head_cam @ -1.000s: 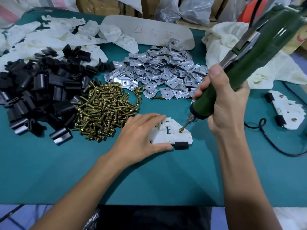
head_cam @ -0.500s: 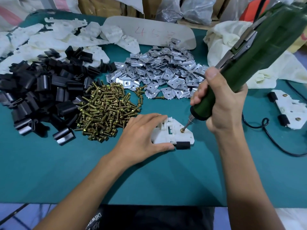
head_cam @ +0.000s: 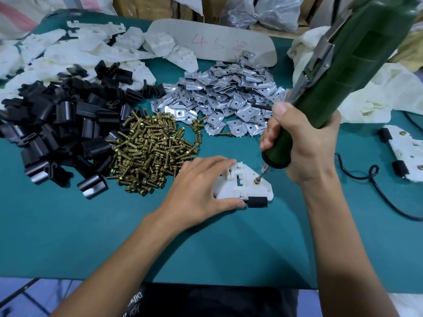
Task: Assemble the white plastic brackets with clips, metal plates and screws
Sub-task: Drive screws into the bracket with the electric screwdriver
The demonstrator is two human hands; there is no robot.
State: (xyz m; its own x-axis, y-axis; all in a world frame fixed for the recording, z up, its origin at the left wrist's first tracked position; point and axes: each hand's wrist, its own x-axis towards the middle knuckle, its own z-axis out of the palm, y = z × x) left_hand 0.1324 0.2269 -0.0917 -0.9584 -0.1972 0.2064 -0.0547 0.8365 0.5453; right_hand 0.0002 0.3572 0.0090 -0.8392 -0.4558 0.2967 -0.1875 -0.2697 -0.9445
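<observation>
A white plastic bracket (head_cam: 256, 187) lies flat on the teal table (head_cam: 91, 236), with a black clip (head_cam: 257, 201) on its near edge. My left hand (head_cam: 201, 188) rests on the bracket's left part with straight fingers, holding it down. My right hand (head_cam: 299, 145) grips a green electric screwdriver (head_cam: 348, 65), tilted, its bit set on a brass screw (head_cam: 256, 180) in the bracket. Piles of black clips (head_cam: 57, 131), brass screws (head_cam: 148, 154) and metal plates (head_cam: 229, 104) lie behind my left hand.
Loose white brackets (head_cam: 80, 49) are heaped at the back left. An assembled bracket (head_cam: 402, 152) with black clips lies at the right edge beside a black cable (head_cam: 366, 177). White plastic bags (head_cam: 377, 97) sit at the back right, and a grey board (head_cam: 212, 42) at the back.
The screw sits lower in the bracket than before, with the screwdriver bit still on it. Both hands stay in place.
</observation>
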